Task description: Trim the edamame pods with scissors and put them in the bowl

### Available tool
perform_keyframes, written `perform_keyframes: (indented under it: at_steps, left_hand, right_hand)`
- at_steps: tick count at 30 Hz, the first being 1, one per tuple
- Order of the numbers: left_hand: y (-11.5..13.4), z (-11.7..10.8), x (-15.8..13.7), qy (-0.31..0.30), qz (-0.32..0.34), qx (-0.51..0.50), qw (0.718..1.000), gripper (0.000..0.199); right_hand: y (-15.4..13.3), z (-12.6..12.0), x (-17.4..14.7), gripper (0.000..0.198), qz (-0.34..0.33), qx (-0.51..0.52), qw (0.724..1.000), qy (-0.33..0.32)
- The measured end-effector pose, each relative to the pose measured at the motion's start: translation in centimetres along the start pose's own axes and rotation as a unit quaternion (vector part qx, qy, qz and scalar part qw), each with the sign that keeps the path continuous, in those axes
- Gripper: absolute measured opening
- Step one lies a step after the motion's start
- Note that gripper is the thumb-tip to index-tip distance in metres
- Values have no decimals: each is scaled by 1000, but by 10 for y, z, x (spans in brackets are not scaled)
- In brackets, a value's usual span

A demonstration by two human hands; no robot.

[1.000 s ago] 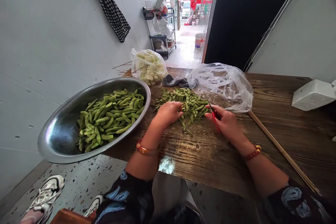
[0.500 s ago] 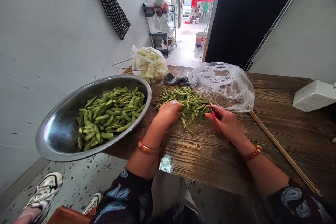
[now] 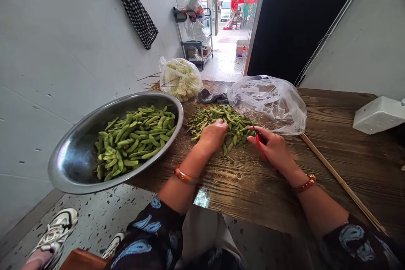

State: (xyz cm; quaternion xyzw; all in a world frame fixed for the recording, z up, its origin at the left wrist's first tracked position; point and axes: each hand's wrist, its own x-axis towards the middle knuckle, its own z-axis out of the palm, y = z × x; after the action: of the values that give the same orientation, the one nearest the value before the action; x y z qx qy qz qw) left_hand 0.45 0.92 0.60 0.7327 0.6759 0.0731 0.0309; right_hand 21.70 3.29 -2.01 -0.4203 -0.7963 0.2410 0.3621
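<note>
My left hand [image 3: 214, 136] is at the near left side of a pile of edamame pods [image 3: 236, 124] on the wooden table. Its fingers are curled closed among the pods, and whatever they grip is hidden behind the hand. Just right of the pile, my right hand [image 3: 272, 145] is closed around red-handled scissors [image 3: 260, 143], their dark blades pointing up and away from me. Small green trimmings [image 3: 198, 120] lie at the pile's left side. To the left, a large metal basin [image 3: 68, 168] holds many more edamame pods [image 3: 133, 139].
Behind the pile are a bag of cauliflower [image 3: 182, 80], a grey cloth [image 3: 213, 97] and a crumpled clear plastic bag [image 3: 268, 101]. Thin wooden sticks [image 3: 341, 181] lie to the right, near a white foam box [image 3: 378, 114]. Another person's shoe [image 3: 57, 232] shows at lower left.
My left hand has moved a little right and away from me, further into the pile. My right hand and the scissors have stayed almost where they were.
</note>
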Motion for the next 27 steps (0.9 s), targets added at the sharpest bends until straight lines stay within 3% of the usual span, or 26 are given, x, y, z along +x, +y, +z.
perform_keyframes:
  at_steps: [4, 6, 8, 12, 16, 18, 27]
  left_hand:
    - [5, 5, 2, 50, 41, -132, 989, 6]
    - [5, 5, 4, 96, 31, -242, 965, 2]
    - [6, 3, 4, 124, 15, -363, 923, 5]
    - [11, 0, 0, 61, -24, -541, 839, 23]
    - [18, 0, -4, 9, -29, -631, 775, 31]
    - [22, 0, -5, -3, -25, -638, 770, 30]
    - [29, 1, -9, -14, -10, -597, 802, 24]
  right_hand:
    - [-2, -1, 1, 48, 3, 0, 1000, 4]
    - [-3, -1, 1, 48, 5, 3, 1000, 5]
    - [-5, -2, 1, 47, 7, 5, 1000, 3]
    - [-6, -1, 0, 48, 1, 5, 1000, -14]
    - [-6, 1, -1, 49, -12, 8, 999, -30]
    - [-6, 2, -1, 48, -18, 12, 999, -36]
    - [-2, 5, -3, 47, -23, 17, 999, -32]
